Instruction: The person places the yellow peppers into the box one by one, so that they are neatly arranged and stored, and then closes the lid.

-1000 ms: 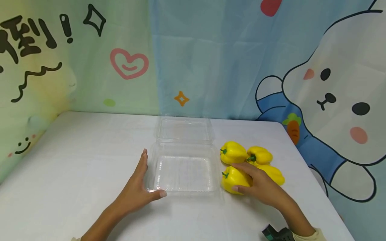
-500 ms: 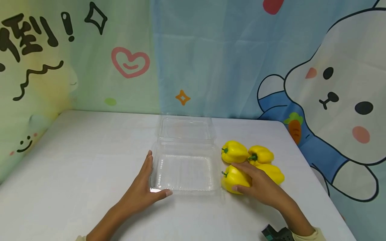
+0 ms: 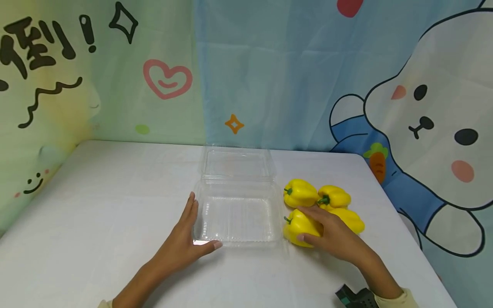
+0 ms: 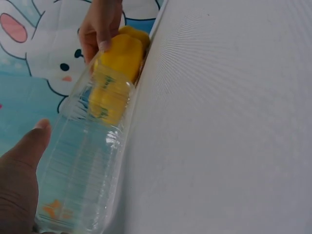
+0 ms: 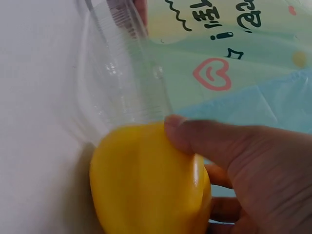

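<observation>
In the head view, a clear plastic clamshell container [image 3: 239,220] lies with its lid [image 3: 237,164] folded back. My left hand [image 3: 178,246] is at its left side, fingers extended along the wall and thumb stretched along the front edge. To the right of the container, my right hand [image 3: 336,236] holds a yellow bell pepper [image 3: 298,226] between thumb and fingers, its green stem pointing left. The right wrist view shows the thumb [image 5: 192,134] pressed on that pepper [image 5: 146,180], close to the container's side.
Behind the held pepper sit a yellow bell pepper [image 3: 300,193] at the left, another [image 3: 335,196] beside it, and one [image 3: 349,219] partly hidden by my right hand. A white-covered table [image 3: 96,205] bears everything. A printed cloth backdrop [image 3: 269,85] hangs along its far edge.
My left hand has shifted slightly right, closer against the container's left side. The right hand stays on the same pepper. The view has shifted a little.
</observation>
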### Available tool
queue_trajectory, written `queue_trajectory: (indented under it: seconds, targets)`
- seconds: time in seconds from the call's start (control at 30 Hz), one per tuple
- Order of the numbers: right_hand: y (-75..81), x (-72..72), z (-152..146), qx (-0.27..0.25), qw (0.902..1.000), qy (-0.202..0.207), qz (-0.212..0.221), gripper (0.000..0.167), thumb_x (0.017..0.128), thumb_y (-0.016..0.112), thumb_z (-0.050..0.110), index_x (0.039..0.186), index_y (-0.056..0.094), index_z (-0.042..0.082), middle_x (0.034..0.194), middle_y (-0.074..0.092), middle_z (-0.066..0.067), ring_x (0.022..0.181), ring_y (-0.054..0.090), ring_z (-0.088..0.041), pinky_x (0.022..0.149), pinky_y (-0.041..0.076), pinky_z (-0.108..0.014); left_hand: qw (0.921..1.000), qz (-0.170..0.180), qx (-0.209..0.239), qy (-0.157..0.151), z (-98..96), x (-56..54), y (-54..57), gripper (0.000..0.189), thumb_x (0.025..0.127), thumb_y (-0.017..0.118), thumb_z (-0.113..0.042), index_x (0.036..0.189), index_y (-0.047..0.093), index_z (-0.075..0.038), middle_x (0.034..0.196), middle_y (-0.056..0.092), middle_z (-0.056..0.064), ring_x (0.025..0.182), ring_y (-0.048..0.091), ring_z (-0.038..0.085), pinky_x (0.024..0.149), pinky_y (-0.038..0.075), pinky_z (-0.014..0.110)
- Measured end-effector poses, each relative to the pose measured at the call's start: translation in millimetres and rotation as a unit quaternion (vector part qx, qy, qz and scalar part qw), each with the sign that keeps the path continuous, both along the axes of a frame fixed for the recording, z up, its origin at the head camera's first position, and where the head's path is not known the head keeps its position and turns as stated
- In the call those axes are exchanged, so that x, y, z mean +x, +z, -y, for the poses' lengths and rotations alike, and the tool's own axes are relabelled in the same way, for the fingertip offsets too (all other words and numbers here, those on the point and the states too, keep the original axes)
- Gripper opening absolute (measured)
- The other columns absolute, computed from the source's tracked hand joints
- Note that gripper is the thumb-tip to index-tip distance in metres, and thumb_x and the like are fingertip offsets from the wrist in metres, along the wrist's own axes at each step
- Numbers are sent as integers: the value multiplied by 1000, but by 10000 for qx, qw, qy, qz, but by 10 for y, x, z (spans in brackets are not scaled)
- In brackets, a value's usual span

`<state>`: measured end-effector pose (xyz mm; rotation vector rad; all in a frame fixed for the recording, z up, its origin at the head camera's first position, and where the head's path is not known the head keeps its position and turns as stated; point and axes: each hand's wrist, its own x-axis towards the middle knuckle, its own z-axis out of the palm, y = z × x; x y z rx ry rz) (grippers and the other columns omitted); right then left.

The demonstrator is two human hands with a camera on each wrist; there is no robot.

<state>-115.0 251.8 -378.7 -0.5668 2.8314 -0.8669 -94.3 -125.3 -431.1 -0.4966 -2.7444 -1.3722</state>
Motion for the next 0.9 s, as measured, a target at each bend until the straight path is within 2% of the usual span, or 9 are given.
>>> queue_trajectory:
  seconds: [0.27,0.6,0.9]
  targets:
    - [60,-15,-43,-163,9997,-178,6,71,83,79,26,143,48,6,142,49,-15,127,47,-34,101,40,-54,9999,-65,-128,40,-2,5,8,119,77,73,-62,152,12,7,162,-7,-2,145,13,30,110,26,53]
    - [125,-1,-56,-177,9988,-453,-82,73,84,78,31,145,45,7,143,46,-18,125,47,-36,100,40,-56,10000,-26,-43,43,-22,16,20,120,77,72,-62,151,10,8,162,-10,1,146,8,31,111,23,53]
    - [139,-2,-101,-324,9978,-384,-422,70,87,75,31,145,45,6,147,41,-21,129,43,-40,100,39,-57,9999,-29,-30,119,-39,46,27,119,77,73,-61,151,11,9,162,-9,0,145,10,31,111,24,53]
